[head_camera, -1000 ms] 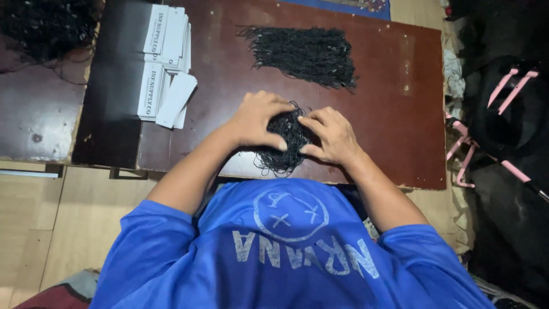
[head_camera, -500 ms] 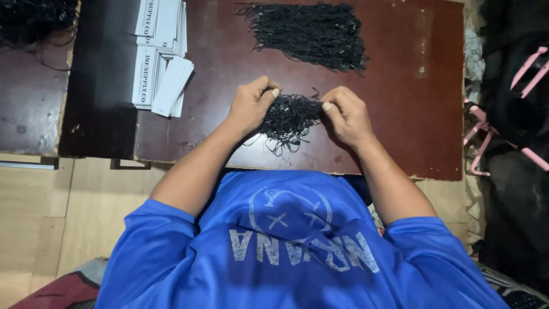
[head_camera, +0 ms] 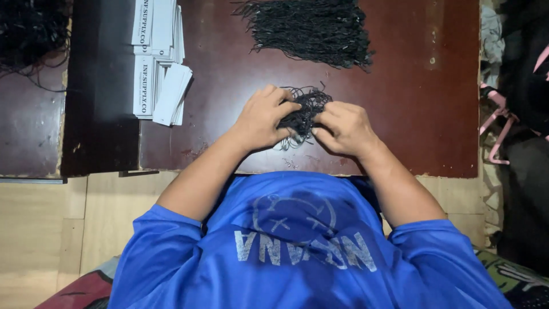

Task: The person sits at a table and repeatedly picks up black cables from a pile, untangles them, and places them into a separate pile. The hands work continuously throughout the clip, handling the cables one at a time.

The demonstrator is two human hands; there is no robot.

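Both my hands work a small tangled bunch of black strings [head_camera: 305, 110] over the dark red-brown table [head_camera: 229, 143]. My left hand [head_camera: 262, 117] grips the bunch from the left with its fingers curled around the strands. On the right side, my right hand [head_camera: 342, 128] pinches the same bunch between thumb and fingers. The two hands nearly touch, and part of the bunch is hidden between them. My blue printed shirt [head_camera: 297, 246] fills the lower part of the view.
A larger pile of black strings [head_camera: 311, 27] lies at the table's far edge. Stacks of white printed paper tags [head_camera: 157, 63] sit at the left. More black strings [head_camera: 28, 31] lie at the far left. Pink hangers [head_camera: 498, 123] and dark clothing are at the right.
My hands have drawn closer together and bunched the strings tighter, lifting them slightly farther from me. The loose spread of strands is now compressed between my fingers.
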